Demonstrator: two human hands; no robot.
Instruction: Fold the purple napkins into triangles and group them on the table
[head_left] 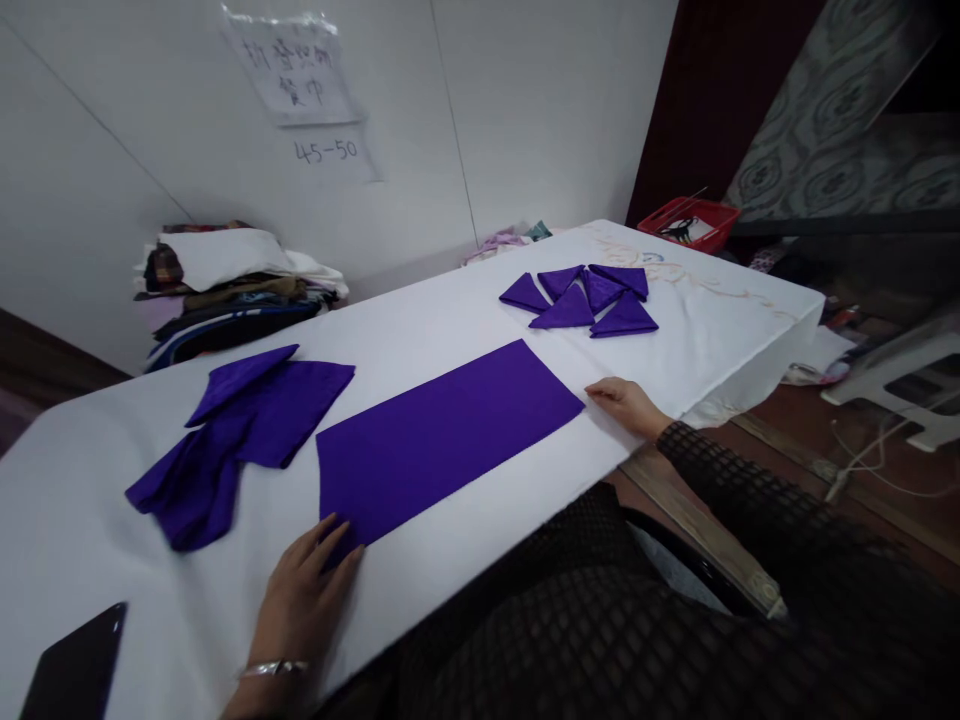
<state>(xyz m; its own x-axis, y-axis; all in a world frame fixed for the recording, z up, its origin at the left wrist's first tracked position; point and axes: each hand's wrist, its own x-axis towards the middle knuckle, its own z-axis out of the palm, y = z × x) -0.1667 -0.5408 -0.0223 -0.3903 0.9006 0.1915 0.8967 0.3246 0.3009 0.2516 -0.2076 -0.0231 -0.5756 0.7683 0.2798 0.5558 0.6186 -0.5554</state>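
A purple cloth napkin lies flat in front of me as a long rectangle, its long side running slantwise across the white tablecloth. My left hand is open, its spread fingers resting on the near left corner. At the opposite end, my right hand is closed, with its fingertips pinched together at the right corner of the napkin. To the left, more purple napkins lie loose and crumpled, partly over one another. Several purple napkins folded into triangles sit in a group beyond the right end.
A dark phone-like slab lies at the near left. Stacked folded cloths stand by the wall. A red basket is at the table's far right end, and a white stool stands beyond the table on the right. Handwritten paper hangs on the wall.
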